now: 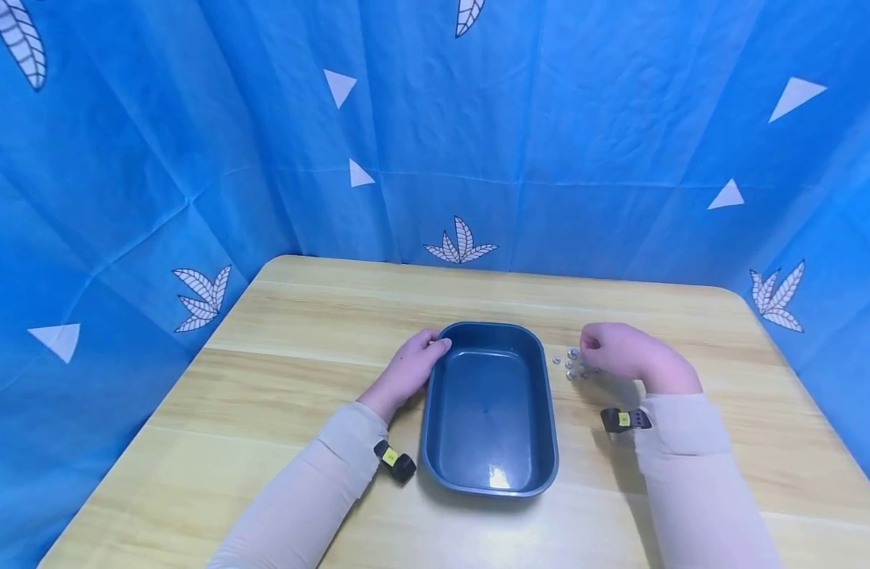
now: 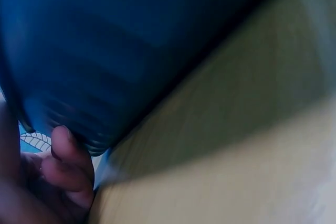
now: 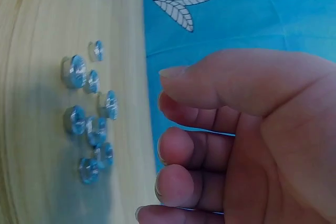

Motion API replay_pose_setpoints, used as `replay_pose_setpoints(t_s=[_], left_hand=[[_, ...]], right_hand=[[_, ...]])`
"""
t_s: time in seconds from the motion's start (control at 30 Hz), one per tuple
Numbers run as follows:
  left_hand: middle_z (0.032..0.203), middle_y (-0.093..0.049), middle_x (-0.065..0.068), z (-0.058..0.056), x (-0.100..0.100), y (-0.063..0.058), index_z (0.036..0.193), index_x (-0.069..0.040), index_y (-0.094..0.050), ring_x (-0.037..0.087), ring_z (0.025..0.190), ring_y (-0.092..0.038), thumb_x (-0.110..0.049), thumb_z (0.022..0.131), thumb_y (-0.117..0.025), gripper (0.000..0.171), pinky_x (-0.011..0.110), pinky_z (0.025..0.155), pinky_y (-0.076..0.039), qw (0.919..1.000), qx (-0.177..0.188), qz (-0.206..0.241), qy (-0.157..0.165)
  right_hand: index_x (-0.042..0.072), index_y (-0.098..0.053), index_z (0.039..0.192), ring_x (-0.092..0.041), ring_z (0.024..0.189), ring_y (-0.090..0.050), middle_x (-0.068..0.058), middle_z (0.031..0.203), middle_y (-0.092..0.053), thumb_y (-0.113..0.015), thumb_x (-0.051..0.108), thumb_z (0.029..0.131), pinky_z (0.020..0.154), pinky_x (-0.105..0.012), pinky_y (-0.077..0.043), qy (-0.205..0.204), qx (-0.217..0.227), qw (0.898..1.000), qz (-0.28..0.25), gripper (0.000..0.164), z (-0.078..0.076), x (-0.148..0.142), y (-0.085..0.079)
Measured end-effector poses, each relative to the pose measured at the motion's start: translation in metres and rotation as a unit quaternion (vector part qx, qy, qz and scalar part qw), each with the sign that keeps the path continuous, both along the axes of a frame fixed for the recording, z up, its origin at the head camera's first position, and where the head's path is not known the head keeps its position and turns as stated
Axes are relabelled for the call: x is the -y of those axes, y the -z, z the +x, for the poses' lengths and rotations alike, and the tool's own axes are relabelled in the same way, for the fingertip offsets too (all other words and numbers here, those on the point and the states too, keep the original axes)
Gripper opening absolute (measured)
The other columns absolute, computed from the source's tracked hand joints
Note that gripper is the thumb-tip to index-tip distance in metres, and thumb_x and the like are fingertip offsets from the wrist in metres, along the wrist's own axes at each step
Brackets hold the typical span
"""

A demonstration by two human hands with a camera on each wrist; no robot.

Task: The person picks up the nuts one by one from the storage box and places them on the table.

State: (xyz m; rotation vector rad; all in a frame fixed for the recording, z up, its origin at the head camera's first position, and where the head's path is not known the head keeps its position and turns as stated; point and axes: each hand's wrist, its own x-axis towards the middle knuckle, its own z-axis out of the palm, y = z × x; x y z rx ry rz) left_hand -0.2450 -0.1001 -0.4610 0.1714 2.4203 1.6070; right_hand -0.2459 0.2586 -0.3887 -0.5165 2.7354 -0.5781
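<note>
A deep blue rectangular plastic tub (image 1: 486, 419) stands on the table with nothing in it. My left hand (image 1: 409, 367) grips its far left corner, thumb over the rim and fingers curled outside against the wall, as the left wrist view shows (image 2: 68, 169). Right of the tub lie several small, clear, round faceted pieces (image 1: 571, 363), shiny like glass gems. Just above them hovers my right hand (image 1: 623, 352). In the right wrist view its fingers (image 3: 176, 145) are loosely bent, the thumb tip close to the index finger, and nothing shows in them. The gems (image 3: 77, 72) lie apart from the fingertips.
The wooden table (image 1: 299, 356) has rounded far corners. Behind it and at both sides hangs a blue cloth (image 1: 435, 142) with white leaf and triangle prints. Black straps with yellow labels sit on the left wrist (image 1: 394, 461) and the right wrist (image 1: 625, 420).
</note>
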Motion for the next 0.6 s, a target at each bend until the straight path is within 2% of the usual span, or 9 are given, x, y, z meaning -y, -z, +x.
replay_pose_setpoints(t_s=[0.2, 0.3, 0.43, 0.53, 0.6], left_hand=[[0.104, -0.065, 0.005, -0.002, 0.005, -0.001, 0.124, -0.017, -0.061, 0.024, 0.090, -0.062, -0.050, 0.104, -0.045, 0.042, 0.038, 0.074, -0.053, 0.9999, -0.010, -0.003, -0.008], [0.092, -0.063, 0.006, -0.003, 0.007, 0.001, 0.126, -0.016, -0.060, 0.022, 0.071, -0.059, -0.051, 0.105, -0.043, 0.045, 0.035, 0.063, -0.051, 0.9999, -0.013, 0.007, -0.005], [0.075, -0.055, 0.008, -0.004, 0.011, 0.002, 0.130, -0.016, -0.058, 0.020, 0.051, -0.048, -0.051, 0.106, -0.039, 0.047, 0.031, 0.047, -0.045, 0.9997, -0.012, 0.020, 0.002], [0.080, -0.057, 0.010, -0.006, 0.017, 0.001, 0.132, -0.016, -0.057, 0.022, 0.056, -0.053, -0.052, 0.107, -0.038, 0.048, 0.033, 0.049, -0.049, 0.9996, -0.012, 0.026, 0.000], [0.090, -0.061, 0.011, -0.008, 0.022, -0.002, 0.135, -0.015, -0.055, 0.023, 0.069, -0.060, -0.053, 0.106, -0.038, 0.051, 0.037, 0.058, -0.054, 0.9996, -0.024, 0.012, -0.006]], right_hand=[[0.013, -0.062, 0.092, -0.019, 0.074, -0.053, 0.001, 0.080, -0.058, -0.056, 0.015, 0.096, 0.068, -0.038, -0.045, -0.006, -0.052, 0.998, -0.023, 0.007, 0.005, 0.015, -0.019], [0.010, -0.065, 0.102, -0.020, 0.082, -0.057, -0.001, 0.089, -0.063, -0.061, 0.018, 0.097, 0.075, -0.041, -0.048, -0.011, -0.087, 0.995, -0.037, 0.011, 0.011, 0.021, -0.028], [0.005, -0.065, 0.118, -0.027, 0.099, -0.062, -0.009, 0.111, -0.065, -0.062, 0.025, 0.098, 0.086, -0.049, -0.051, -0.012, -0.117, 0.992, -0.049, 0.028, 0.023, 0.024, -0.028], [0.006, -0.062, 0.128, -0.034, 0.115, -0.059, -0.013, 0.127, -0.060, -0.064, 0.030, 0.097, 0.096, -0.054, -0.048, 0.000, -0.153, 0.987, -0.042, 0.039, 0.029, 0.022, -0.020], [0.007, -0.060, 0.133, -0.037, 0.123, -0.054, -0.013, 0.134, -0.057, -0.067, 0.032, 0.095, 0.101, -0.057, -0.044, 0.015, -0.193, 0.981, -0.032, 0.046, 0.030, 0.020, -0.014]])
